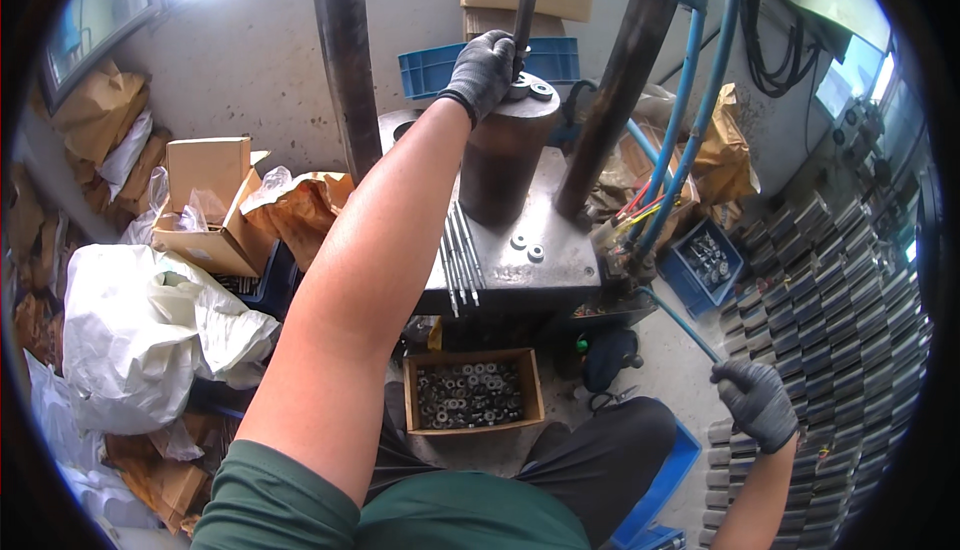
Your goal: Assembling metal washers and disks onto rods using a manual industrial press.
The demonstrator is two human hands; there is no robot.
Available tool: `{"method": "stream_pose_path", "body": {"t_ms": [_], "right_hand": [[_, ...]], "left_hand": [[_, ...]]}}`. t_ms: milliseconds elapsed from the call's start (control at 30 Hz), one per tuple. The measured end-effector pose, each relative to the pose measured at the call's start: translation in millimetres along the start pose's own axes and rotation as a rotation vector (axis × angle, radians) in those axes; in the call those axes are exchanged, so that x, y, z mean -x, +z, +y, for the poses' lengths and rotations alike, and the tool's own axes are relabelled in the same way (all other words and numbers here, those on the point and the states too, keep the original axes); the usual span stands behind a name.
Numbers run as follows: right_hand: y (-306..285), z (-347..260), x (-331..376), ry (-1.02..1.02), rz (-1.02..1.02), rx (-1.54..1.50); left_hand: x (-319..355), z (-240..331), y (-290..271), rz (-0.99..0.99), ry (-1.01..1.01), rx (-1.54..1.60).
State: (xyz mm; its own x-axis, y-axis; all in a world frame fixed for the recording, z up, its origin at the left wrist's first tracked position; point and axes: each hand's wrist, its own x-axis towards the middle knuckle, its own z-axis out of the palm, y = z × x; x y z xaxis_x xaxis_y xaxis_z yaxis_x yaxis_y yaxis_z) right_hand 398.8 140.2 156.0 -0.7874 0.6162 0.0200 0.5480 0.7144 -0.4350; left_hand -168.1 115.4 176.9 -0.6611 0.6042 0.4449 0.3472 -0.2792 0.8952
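My left hand [484, 72], in a grey glove, reaches to the top of a dark metal cylinder [505, 165]. Its fingers are closed right beside the upright press rod [528, 0]; what they hold is hidden. A metal ring [541, 91] lies on the cylinder's top to the right of these fingers. Low on the right, my gloved right hand [757, 405] is wrapped round the end of a long blue lever [680, 322]. Two small rings [519, 242] rest on the press's metal plate [570, 220]. Several thin metal rods [461, 260] lie at the plate's front left.
Below the plate, a cardboard box [407, 400] holds many metal rings. Dark posts [348, 60] flank the cylinder. Blue hoses [708, 100] run down the right side. A blue bin [690, 285] of parts and stacked metal pieces [830, 320] stand right; boxes and bags [135, 320] crowd the left.
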Motion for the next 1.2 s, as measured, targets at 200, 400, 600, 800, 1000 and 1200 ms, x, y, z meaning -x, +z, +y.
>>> {"method": "stream_pose_path", "body": {"t_ms": [200,400,600,800,1000,1200], "right_hand": [[-46,23,-110,-0.251,0.819,0.012],[-81,11,-198,-0.178,0.797,-0.085],[-87,2,-216,-0.126,0.721,0.032],[-88,-12,-215,-0.107,0.727,0.271],[-87,-10,-208,0.034,0.693,0.294],[-86,-3,-196,0.009,0.667,0.302]], "left_hand": [[2,-1,3,0.0,0.021,0.035],[8,2,1,0.05,0.077,0.013],[8,-1,1,0.257,0.101,0.268],[-5,-11,-4,0.363,0.261,-0.009],[38,20,8,0.207,0.162,-0.086],[157,-2,21,0.112,0.226,0.479]]}}
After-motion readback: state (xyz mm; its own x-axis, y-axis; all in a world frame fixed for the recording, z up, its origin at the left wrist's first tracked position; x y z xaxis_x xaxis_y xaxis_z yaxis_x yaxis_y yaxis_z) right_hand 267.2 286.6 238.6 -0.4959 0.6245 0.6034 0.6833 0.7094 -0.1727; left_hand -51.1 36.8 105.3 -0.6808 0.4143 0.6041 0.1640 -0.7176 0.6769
